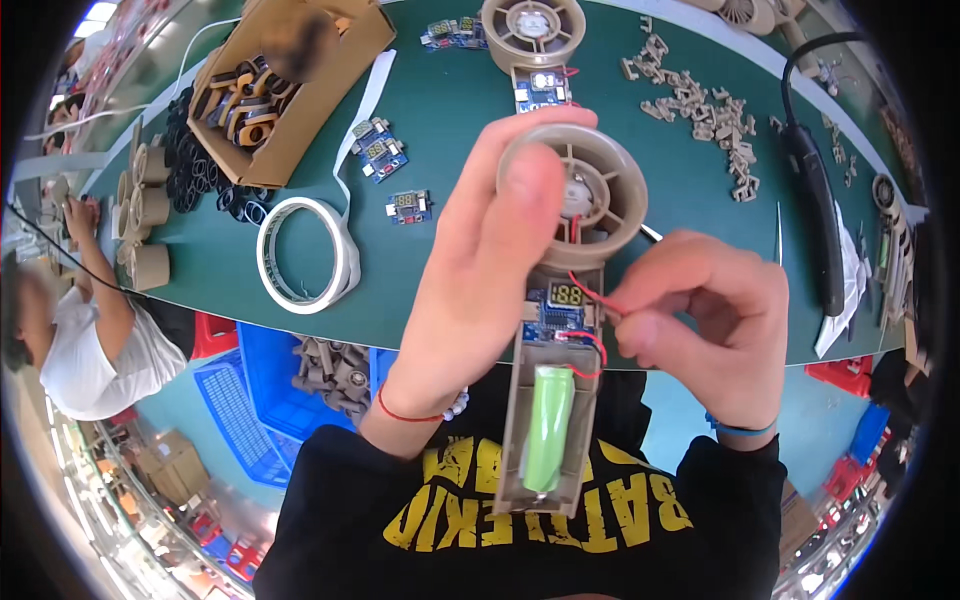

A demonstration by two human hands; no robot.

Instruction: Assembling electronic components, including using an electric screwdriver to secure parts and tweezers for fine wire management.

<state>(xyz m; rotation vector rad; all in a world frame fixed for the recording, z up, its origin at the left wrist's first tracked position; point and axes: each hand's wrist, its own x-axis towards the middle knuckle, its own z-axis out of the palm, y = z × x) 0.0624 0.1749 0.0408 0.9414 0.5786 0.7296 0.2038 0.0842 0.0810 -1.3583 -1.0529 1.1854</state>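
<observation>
My left hand point(465, 265) grips the round head of a beige handheld fan point(622, 205), its thumb lying over the rim. The fan's handle points down toward my chest and stands uncovered. Inside that handle sit a green cylindrical battery point(548, 430) and, above it, a small blue circuit board point(550, 318) with a digit display. A thin red wire point(592, 292) comes out below the fan head. Thumb and forefinger of my right hand point(712, 315) pinch this wire beside the board. Another red wire point(600, 350) loops from the board's lower end near the battery.
A second fan point(533, 35) lies beyond my hands. Leftward are a tape roll point(268, 262), loose circuit boards point(408, 207) and a cardboard box point(350, 75) of parts. Small beige pieces point(715, 120) and a black corded tool point(815, 220) lie right. Blue crates point(262, 400) stand below; a co-worker point(105, 350) sits left.
</observation>
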